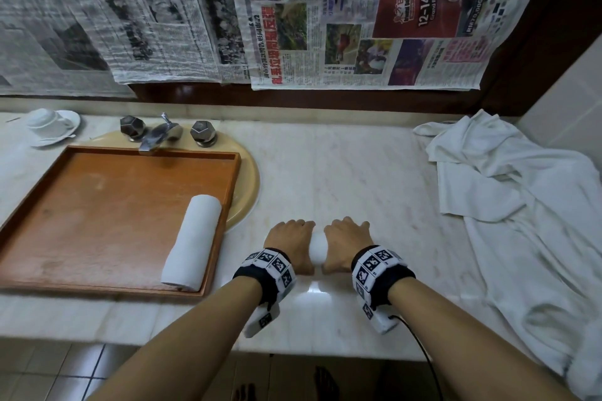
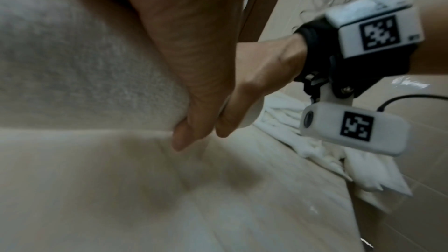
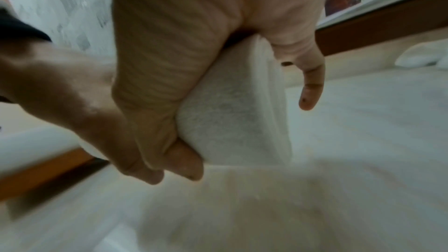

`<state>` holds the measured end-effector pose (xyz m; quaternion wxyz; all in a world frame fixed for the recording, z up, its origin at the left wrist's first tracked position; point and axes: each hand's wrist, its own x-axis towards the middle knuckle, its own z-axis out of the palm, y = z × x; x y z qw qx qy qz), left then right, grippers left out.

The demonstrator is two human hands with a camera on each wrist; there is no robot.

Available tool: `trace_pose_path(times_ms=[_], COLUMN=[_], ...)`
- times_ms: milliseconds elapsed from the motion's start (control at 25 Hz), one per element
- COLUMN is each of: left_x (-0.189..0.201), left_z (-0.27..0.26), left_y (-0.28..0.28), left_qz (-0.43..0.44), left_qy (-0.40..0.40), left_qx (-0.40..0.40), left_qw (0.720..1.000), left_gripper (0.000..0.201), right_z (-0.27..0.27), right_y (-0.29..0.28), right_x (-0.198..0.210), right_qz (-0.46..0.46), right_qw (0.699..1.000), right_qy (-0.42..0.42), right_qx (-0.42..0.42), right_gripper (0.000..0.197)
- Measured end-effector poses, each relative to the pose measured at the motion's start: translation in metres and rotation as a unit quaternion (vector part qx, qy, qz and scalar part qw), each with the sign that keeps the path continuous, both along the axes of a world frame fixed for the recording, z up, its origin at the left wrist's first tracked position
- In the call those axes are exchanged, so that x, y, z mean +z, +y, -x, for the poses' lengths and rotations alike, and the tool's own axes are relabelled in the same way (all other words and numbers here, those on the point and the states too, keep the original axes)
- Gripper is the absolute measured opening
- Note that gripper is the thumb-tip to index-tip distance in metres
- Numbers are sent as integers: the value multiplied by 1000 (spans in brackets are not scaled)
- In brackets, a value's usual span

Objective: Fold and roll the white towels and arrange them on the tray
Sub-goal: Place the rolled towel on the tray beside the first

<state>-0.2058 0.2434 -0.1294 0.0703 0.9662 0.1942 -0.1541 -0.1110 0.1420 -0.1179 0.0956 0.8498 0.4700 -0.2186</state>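
Low in the middle of the head view, my left hand and my right hand sit side by side, palms down, on a rolled white towel that lies on the marble tabletop; only a short white stretch of the roll shows between them. From the left wrist view the thumb curls under the roll's fuzzy side, so that hand is grasping it, and the right wrist view shows the same on the other end, my thumb tucked below the towel and my fingers reaching over the top. To the left of the frame, a wooden tray rests over the sink basin, just below the tap. One finished rolled towel lies inside the tray along its right rim, running from lower left to upper right. At the right edge of the frame a heap of loose white towels is spread over the tabletop, well apart from my hands. In the upper left, a cup and saucer sit near the wall, and newspaper sheets hang across the top of the frame.
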Motion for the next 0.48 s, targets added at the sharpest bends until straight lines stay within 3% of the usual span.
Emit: trace_pose_path(times_ms=[80,240,320,400,480], left_x=[28,78,90,84,66], left_z=[18,71,103,136,163], left_y=[17,77,108,144,173], left_qz=[-44,-78,-47,24,128], left_qy=[-25,-62,-66,-97,-176], left_qx=[-14,32,82,159,255], left_qw=[999,994,993,982,942], left_gripper=[58,62,63,61,73], right_z=[15,66,94,121,143], right_y=[16,74,99,118,132], right_x=[23,58,63,59,47], right_qz=[-49,-149,-237,-355,-405], right_qw=[998,988,970,931,895], right_qy=[-41,-51,-42,-3,79], right_qx=[3,-2,-20,-80,-170], right_gripper=[56,69,75,82,81])
